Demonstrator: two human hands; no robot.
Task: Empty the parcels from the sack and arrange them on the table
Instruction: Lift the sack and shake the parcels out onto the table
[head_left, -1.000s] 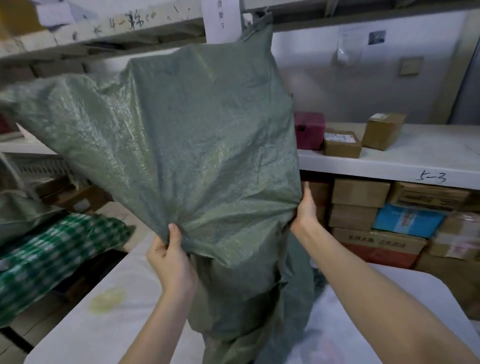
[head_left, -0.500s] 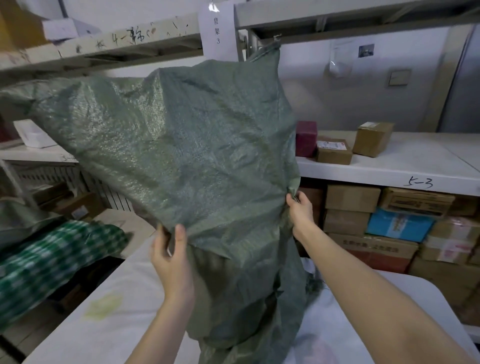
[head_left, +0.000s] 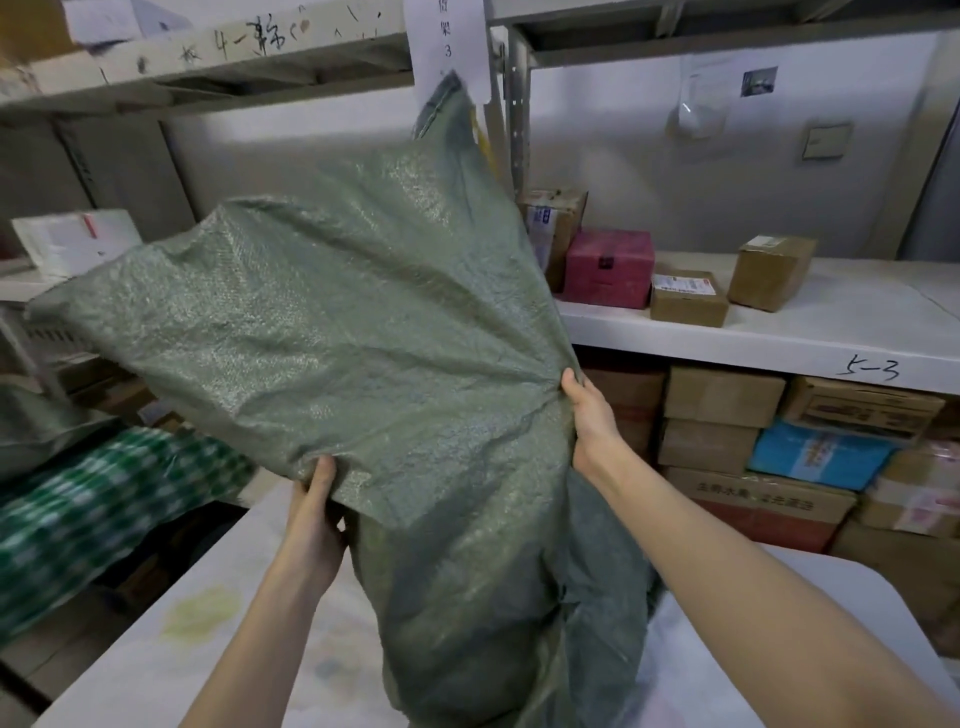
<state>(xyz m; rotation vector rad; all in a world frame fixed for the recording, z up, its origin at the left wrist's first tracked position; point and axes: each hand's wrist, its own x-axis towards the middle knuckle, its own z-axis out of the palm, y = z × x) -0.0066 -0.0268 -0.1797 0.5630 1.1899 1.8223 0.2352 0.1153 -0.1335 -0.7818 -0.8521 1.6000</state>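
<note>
A large green woven sack (head_left: 363, 338) is held up above the white table (head_left: 171, 639), its upper part spread wide and its lower part hanging down to the tabletop. My left hand (head_left: 317, 514) grips the sack's lower left fold from below. My right hand (head_left: 589, 415) pinches a bunched fold at the sack's right side. No parcel from the sack shows; the sack hides the middle of the table.
A white shelf (head_left: 779, 332) at the right carries a pink box (head_left: 608, 267) and small cardboard boxes (head_left: 771, 270). Stacked cartons (head_left: 722, 415) fill the space under it. A green checked bag (head_left: 104, 499) lies at the left. A yellowish stain (head_left: 202, 613) marks the table.
The sack's top has dropped and swung to the left. My right hand now bunches the fold tighter. My left hand keeps its hold on the lower edge.
</note>
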